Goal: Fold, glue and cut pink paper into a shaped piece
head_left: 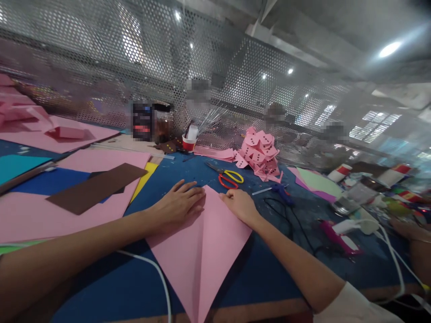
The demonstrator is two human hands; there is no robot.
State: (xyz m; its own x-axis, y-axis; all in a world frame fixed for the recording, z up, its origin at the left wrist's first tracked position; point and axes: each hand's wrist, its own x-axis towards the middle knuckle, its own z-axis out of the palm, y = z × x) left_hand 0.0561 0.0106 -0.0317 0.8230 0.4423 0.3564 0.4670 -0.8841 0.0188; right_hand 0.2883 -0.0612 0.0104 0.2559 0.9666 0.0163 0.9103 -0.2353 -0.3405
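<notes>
A large pink paper sheet with a crease down its middle lies in front of me, one corner hanging past the table's near edge. Flat on its upper left side rests my left hand, fingers spread toward the far corner. My right hand has its fingers curled in a pinch at the sheet's upper right edge. Just beyond both hands lie scissors with one red and one yellow handle. To the right of my right hand is a blue glue gun with a clear stick in it.
Stacked coloured sheets and a brown strip cover the left side. Folded pink paper pieces with dark dots are heaped at the back, right of a red-and-white cup. A white cable and a magenta tool lie nearby. Another person's arm shows far right.
</notes>
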